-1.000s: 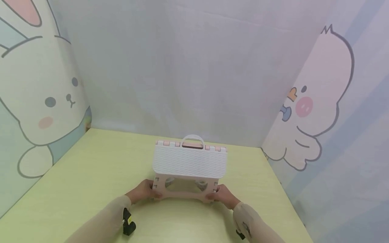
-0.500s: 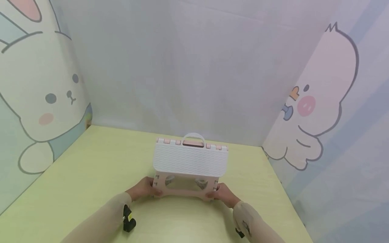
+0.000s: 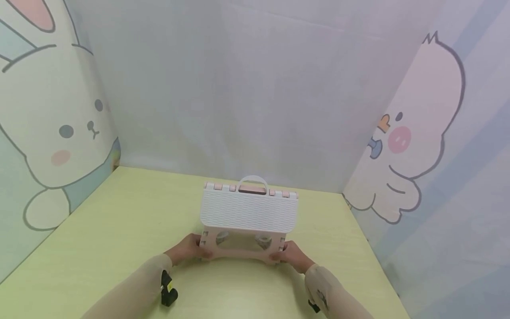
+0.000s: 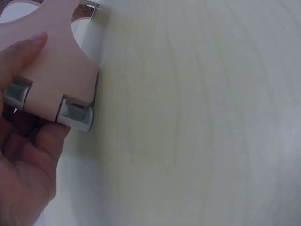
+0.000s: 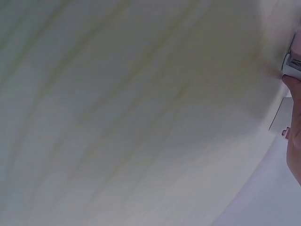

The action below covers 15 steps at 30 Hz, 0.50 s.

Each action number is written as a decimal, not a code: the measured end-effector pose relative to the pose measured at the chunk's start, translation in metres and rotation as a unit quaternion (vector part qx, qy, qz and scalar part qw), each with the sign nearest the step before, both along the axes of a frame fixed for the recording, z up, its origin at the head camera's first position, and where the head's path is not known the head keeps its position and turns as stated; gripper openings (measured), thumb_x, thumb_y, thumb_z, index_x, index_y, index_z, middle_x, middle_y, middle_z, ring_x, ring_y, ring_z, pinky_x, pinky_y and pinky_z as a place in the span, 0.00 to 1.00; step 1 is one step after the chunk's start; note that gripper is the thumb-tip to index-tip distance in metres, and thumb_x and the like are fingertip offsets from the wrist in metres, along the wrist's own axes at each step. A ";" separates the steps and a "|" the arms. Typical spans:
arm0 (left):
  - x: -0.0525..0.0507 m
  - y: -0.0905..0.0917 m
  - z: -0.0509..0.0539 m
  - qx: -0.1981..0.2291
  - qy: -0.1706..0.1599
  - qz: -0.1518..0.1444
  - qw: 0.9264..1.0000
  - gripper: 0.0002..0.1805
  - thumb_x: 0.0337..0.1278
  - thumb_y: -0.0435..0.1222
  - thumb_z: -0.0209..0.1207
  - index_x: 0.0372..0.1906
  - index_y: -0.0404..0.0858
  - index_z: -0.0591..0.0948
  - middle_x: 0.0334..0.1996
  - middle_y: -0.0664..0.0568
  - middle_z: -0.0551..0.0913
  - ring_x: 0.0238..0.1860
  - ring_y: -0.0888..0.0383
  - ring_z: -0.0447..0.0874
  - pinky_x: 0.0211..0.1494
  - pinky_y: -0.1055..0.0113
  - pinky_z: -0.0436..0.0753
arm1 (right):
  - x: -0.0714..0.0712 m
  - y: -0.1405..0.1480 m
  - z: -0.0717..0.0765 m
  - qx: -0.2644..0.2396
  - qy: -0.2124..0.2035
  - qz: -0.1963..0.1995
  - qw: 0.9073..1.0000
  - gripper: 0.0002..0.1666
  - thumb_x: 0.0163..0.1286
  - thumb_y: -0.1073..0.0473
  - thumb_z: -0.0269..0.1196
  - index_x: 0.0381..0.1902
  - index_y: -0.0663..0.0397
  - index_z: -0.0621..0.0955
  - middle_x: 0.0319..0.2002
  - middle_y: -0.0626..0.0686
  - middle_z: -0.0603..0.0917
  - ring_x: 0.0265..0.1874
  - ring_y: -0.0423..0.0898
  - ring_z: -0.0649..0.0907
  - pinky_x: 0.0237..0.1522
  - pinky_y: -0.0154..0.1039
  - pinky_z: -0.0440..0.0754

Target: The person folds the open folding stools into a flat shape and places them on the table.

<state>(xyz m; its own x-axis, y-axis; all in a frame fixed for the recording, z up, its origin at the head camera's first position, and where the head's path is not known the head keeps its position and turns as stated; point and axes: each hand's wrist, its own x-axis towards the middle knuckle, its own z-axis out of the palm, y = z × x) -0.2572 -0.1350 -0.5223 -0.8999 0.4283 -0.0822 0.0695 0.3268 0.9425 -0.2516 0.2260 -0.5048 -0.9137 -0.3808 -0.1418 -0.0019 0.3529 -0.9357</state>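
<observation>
Unmoved stool [image 3: 249, 209], well inside table's side edges [image 3: 367, 242]

Touching the white hinge [image 5: 292, 68] of a pink panel [image 5: 296, 46] with the right hand [image 5: 295, 129] at far right, in front of a white slab [image 5: 281, 115] bearing a pink fitting [image 5: 285, 133], over a pale tabletop [image 5: 122, 113] streaked yellow.

The left wrist view's left edge cuts through the left hand [image 4: 28, 165] and folding stool [image 4: 59, 59]; the right wrist view's right edge crops the right hand [image 5: 295, 134]. Upper left in the head view, the printed rabbit [image 3: 44, 115] is cropped.
</observation>
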 end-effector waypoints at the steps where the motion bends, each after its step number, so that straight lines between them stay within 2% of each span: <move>1: 0.000 0.000 0.000 -0.002 0.000 0.001 1.000 0.18 0.46 0.30 0.68 0.43 0.25 0.81 0.33 0.47 0.84 0.31 0.56 0.75 0.34 0.63 0.76 | 0.000 0.000 -0.001 -0.003 -0.002 0.000 1.000 0.21 0.51 0.64 0.67 0.41 0.75 0.80 0.36 0.52 0.86 0.30 0.40 0.78 0.32 0.37 0.77; 6: 0.001 -0.002 0.000 -0.004 0.000 -0.002 1.000 0.18 0.46 0.30 0.68 0.44 0.25 0.80 0.34 0.47 0.84 0.32 0.56 0.75 0.36 0.62 0.76 | 0.000 -0.001 -0.003 -0.007 -0.011 0.001 1.000 0.20 0.52 0.66 0.66 0.41 0.76 0.80 0.38 0.54 0.86 0.31 0.41 0.79 0.32 0.37 0.77; 15: -0.002 -0.001 0.000 0.003 -0.001 -0.015 1.000 0.18 0.45 0.32 0.70 0.43 0.26 0.81 0.32 0.50 0.83 0.31 0.57 0.75 0.35 0.63 0.76 | -0.001 -0.001 -0.001 0.007 0.002 0.006 1.000 0.19 0.54 0.69 0.65 0.43 0.78 0.78 0.38 0.54 0.86 0.30 0.40 0.77 0.31 0.38 0.76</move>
